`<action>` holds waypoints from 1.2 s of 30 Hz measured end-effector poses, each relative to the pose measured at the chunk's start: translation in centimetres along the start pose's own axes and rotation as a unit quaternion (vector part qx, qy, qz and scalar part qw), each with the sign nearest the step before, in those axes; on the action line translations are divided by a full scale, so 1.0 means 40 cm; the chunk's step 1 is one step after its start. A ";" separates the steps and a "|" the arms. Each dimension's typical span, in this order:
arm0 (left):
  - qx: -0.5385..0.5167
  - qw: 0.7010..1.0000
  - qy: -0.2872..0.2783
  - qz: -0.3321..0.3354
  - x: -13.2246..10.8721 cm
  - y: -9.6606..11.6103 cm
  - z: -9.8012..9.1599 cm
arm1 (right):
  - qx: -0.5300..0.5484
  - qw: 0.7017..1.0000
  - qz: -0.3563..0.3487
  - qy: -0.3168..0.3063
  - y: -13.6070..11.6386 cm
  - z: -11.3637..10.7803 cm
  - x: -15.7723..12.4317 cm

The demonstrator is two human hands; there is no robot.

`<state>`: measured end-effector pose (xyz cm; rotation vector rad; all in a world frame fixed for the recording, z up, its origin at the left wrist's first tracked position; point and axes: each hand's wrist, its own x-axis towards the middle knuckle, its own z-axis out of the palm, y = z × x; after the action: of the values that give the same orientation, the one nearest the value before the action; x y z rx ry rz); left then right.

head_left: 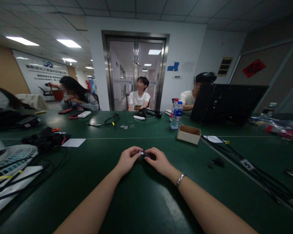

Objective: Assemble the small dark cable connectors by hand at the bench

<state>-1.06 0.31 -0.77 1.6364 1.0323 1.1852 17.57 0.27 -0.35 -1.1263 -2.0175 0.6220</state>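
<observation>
A small black-and-silver cylinder (145,154) is held just above the green table, between my two hands. My left hand (129,160) pinches its silver end with thumb and fingertips. Around its black end close the fingers of my right hand (159,160), which wears a silver band on the wrist. The exact kind of this piece is too small to make out, and my fingers cover part of it. Off to the right, a small metallic piece (210,163) and a black piece (219,162) lie on the tabletop.
An open cardboard box (189,134) stands ahead right, beside plastic bottles (176,115). Black cables (249,167) run along the right, near a monitor (231,104). A white fan (13,159) and dark gear (44,139) occupy the left. Several people sit across the table (100,201).
</observation>
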 end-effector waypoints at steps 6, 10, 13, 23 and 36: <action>-0.012 1.000 0.003 -0.017 0.005 -0.009 -0.004 | 0.007 1.000 -0.005 0.005 -0.002 -0.002 -0.001; -0.011 0.999 0.005 -0.031 0.003 -0.003 -0.004 | 0.006 1.000 -0.007 0.006 -0.005 -0.004 -0.004; -0.001 0.999 0.007 -0.038 0.004 -0.003 -0.004 | 0.002 1.000 -0.012 0.011 -0.005 -0.004 -0.003; 0.033 0.999 0.002 -0.029 -0.007 0.017 -0.007 | 0.010 1.000 0.002 -0.016 -0.019 -0.014 -0.004; -0.002 1.000 0.006 0.003 -0.001 0.007 -0.001 | 0.018 1.000 0.004 -0.014 -0.012 -0.004 -0.001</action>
<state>-1.06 0.18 -0.50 1.6323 1.0338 1.2020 17.48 0.00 0.06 -1.1103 -2.0191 0.6786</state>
